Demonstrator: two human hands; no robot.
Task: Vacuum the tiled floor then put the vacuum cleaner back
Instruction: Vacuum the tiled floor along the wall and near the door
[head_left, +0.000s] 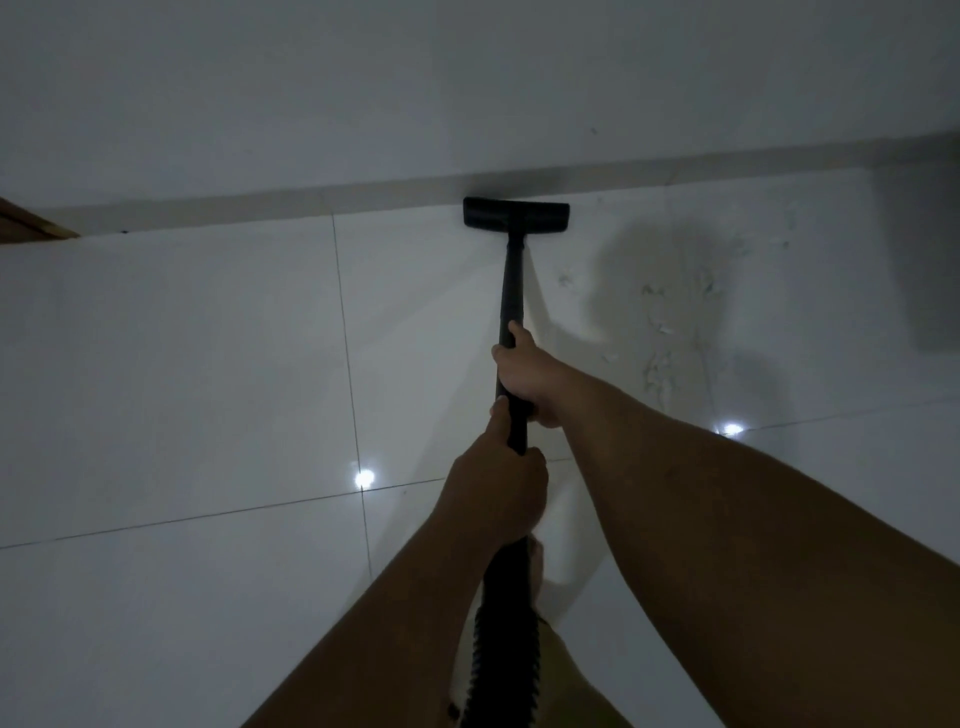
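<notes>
Nearest cam: ribbed black hose (501, 649) runs up from bottom edge, centre, between your forearms, and joins the rigid black wand (511, 312). Part of a leg in pale shorts visible beside the hose, bottom right of it.

Your left hand (498, 493) is wrapped round the near end of the wand, fingers curled tight on it, thumb lying along the tube toward the far side. Your right hand (524, 374) grips the wand just beyond the left, fingers closed round it; the two hands nearly touch. Both arms extended fwd.

Wand slopes away to the floor head (516, 214), a flat black T-shaped nozzle. Nozzle sits flat on the tiled floor (208, 364), far edge up against the pale skirting (260, 205) at base of the white wall (363, 93).

Floor: large glossy white tiles, thin dark grout lines. Two bright light reflections, one left of your hands (364, 478), one right (731, 429). Right of wand: pale scattered debris (662, 327) on the tile, inside a soft shadow. Brown wooden edge (31, 223) at far left by the skirting; what it belongs to, can't tell. Scene dim overall.
</notes>
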